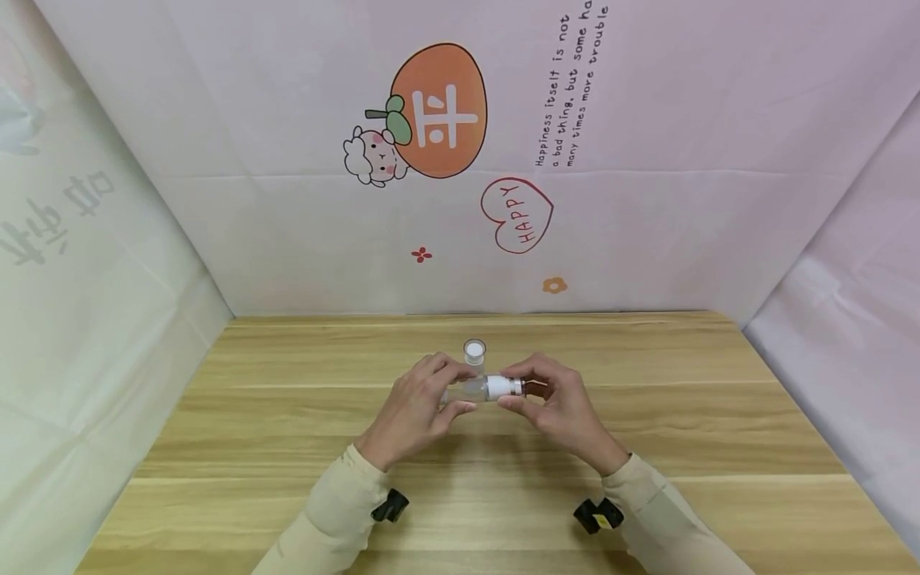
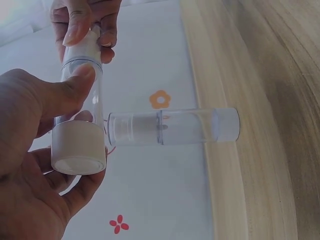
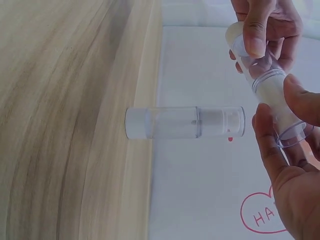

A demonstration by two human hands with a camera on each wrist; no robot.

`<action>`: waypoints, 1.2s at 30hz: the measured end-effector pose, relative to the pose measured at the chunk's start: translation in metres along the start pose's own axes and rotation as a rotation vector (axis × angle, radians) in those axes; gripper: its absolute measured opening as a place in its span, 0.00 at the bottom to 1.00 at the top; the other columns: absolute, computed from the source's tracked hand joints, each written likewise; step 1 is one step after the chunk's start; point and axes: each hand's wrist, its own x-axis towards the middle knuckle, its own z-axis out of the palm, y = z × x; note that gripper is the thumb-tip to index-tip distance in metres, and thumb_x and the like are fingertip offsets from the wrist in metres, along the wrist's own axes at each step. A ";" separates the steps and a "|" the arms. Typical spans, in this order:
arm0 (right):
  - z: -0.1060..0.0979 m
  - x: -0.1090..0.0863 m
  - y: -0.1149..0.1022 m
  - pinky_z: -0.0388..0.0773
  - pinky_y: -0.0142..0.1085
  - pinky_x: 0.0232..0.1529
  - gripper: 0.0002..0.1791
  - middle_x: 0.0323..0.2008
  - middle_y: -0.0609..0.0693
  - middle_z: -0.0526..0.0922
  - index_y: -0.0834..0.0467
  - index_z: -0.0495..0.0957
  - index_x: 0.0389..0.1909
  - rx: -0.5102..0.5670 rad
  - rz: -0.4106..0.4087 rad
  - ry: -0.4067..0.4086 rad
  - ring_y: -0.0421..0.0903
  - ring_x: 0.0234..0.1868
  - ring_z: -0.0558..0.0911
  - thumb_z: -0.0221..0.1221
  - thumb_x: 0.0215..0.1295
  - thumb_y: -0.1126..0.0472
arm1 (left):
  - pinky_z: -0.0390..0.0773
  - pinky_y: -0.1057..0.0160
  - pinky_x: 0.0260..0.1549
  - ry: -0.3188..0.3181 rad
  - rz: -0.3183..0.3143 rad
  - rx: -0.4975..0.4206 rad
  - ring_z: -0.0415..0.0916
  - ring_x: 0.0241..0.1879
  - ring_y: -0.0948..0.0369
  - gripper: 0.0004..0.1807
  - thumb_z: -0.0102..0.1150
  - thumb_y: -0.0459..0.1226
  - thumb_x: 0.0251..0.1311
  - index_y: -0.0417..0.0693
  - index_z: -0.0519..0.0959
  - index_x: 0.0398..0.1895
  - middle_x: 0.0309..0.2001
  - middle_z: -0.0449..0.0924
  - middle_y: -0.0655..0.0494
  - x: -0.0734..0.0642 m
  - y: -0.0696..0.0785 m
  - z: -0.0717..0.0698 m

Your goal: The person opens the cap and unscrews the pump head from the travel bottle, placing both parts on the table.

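Observation:
Both hands hold one small clear bottle (image 1: 497, 387) sideways above the table. My left hand (image 1: 420, 403) grips its transparent body, thumb on one side and fingers on the other, close to the white base (image 2: 79, 147). At the opposite end, my right hand (image 1: 561, 399) pinches the white pump part, which has a clear cap (image 3: 294, 135) over it. The bottle's body looks see-through, with nothing coloured inside. Just beyond it, a second bottle (image 3: 175, 122) of the same kind stands upright on the table, with a white base and a clear cap over its white top.
The wood-grain table (image 1: 287, 447) ends at a pale printed cloth (image 1: 302, 239) hung behind it. Similar cloths hang at the left and right sides. A small black device (image 1: 390, 505) is strapped at the left wrist, another (image 1: 598, 516) at the right.

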 end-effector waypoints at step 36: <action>-0.010 0.004 -0.006 0.86 0.42 0.40 0.14 0.42 0.53 0.84 0.62 0.85 0.45 0.031 0.042 -0.098 0.49 0.39 0.84 0.70 0.58 0.73 | 0.77 0.63 0.36 -0.094 0.015 -0.118 0.76 0.38 0.58 0.20 0.75 0.36 0.56 0.43 0.82 0.51 0.43 0.80 0.55 0.002 0.001 -0.009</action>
